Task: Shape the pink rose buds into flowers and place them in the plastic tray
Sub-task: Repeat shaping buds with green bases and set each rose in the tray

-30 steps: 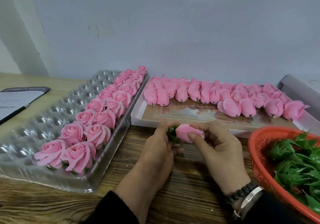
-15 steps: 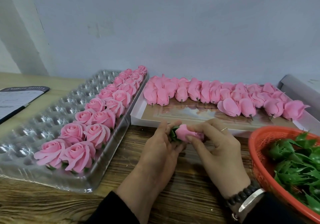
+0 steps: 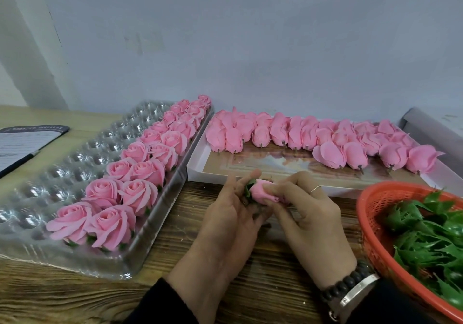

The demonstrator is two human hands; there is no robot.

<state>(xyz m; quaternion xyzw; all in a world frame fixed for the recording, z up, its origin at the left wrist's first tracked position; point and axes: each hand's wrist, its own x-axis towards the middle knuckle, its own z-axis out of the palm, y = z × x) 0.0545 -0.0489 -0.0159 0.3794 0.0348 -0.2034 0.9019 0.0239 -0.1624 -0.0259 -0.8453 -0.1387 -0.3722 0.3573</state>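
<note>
Both hands hold one pink rose bud (image 3: 261, 191) above the bench (image 3: 175, 223): the left hand (image 3: 229, 219) grasps its green base, the right hand (image 3: 304, 213) pinches the petals. The plastic tray (image 3: 62, 168) at left carries finished flowers (image 3: 140, 193)

Black sleeves (image 3: 162, 306), dark bead bracelet (image 3: 343, 285), silver bangle (image 3: 357, 296), thin ring (image 3: 314, 188)

Soft, even, rather cool light is filling the head view and casting only faint shadows, while small glints are sparkling on the plastic tray (image 3: 82, 158), the wide lens is bending the wooden table (image 3: 263, 296) edge and wall lines, and detail is looking slightly smeared throughout.
</note>
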